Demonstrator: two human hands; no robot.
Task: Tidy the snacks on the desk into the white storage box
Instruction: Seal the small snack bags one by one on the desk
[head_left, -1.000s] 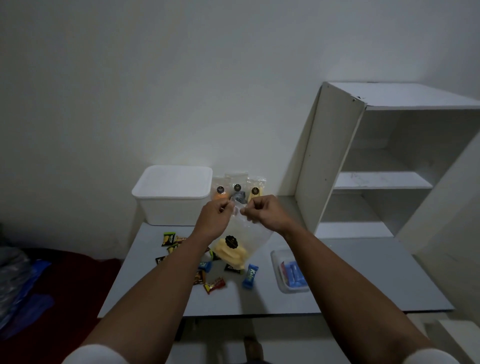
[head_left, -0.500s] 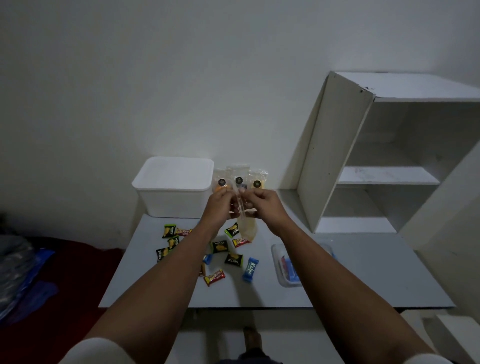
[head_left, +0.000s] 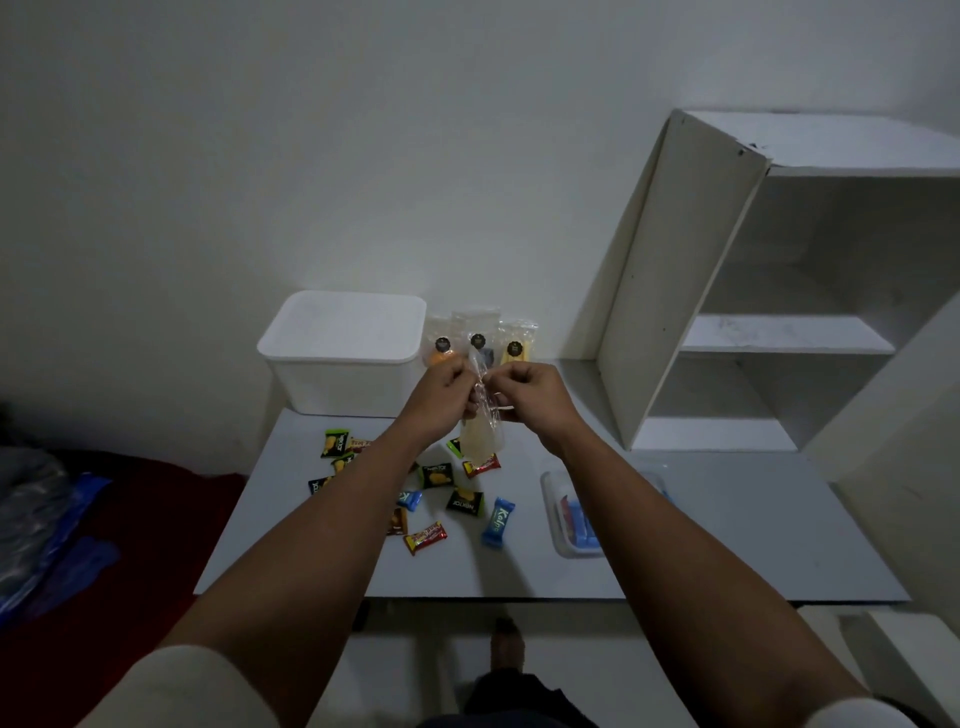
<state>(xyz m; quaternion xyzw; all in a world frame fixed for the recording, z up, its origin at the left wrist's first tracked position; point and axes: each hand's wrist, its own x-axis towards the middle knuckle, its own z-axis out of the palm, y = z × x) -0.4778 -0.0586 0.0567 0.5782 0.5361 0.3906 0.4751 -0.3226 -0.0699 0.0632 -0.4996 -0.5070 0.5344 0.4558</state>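
Observation:
Both hands hold one clear plastic snack bag (head_left: 482, 435) by its top, edge-on above the desk (head_left: 727, 519); pale yellow contents hang at its bottom. My left hand (head_left: 441, 397) pinches the bag's left side and my right hand (head_left: 524, 397) its right side. The white storage box (head_left: 340, 358) stands with its lid on at the desk's back left, just behind my left hand. Several small wrapped snacks lie under my arms, among them a blue one (head_left: 496, 522), a red-yellow one (head_left: 426, 537) and a black-green one (head_left: 465, 502).
Three clear snack bags (head_left: 478, 338) lean on the wall right of the box. A clear tray (head_left: 574, 512) with blue packets sits under my right forearm. A white shelf unit (head_left: 779, 291) fills the desk's right back. A dark red surface (head_left: 130, 519) lies left of the desk.
The bag was spread flat and wide between my hands; now it is turned edge-on and narrow, with my hands closer together. The view has tilted slightly downward.

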